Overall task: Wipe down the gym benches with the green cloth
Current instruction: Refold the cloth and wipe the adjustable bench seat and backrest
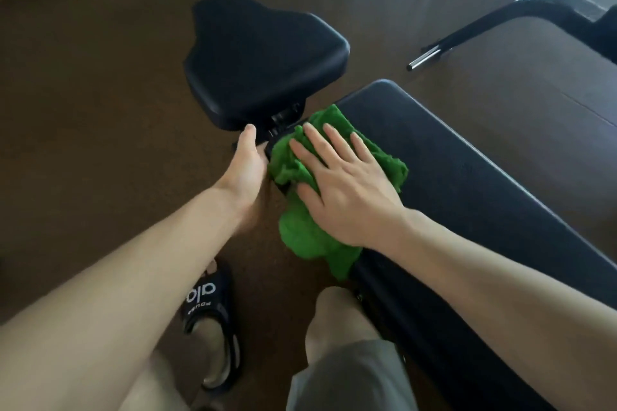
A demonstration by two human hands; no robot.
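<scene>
A black padded gym bench runs from the centre to the lower right; its long back pad [467, 183] is separated by a hinge gap from the wider seat pad [263, 57]. A crumpled green cloth [300, 230] lies over the near end of the back pad and hangs down its side. My right hand [347, 183] presses flat on the cloth, fingers spread. My left hand [247, 163] grips the bench frame at the gap beside the cloth; its fingers are hidden under the pad edge.
Brown floor surrounds the bench. A black metal frame with a chrome tip [424, 58] lies on the floor at the upper right. My left foot in a black slide sandal [210, 320] and my right knee [344, 320] are close to the bench's near side.
</scene>
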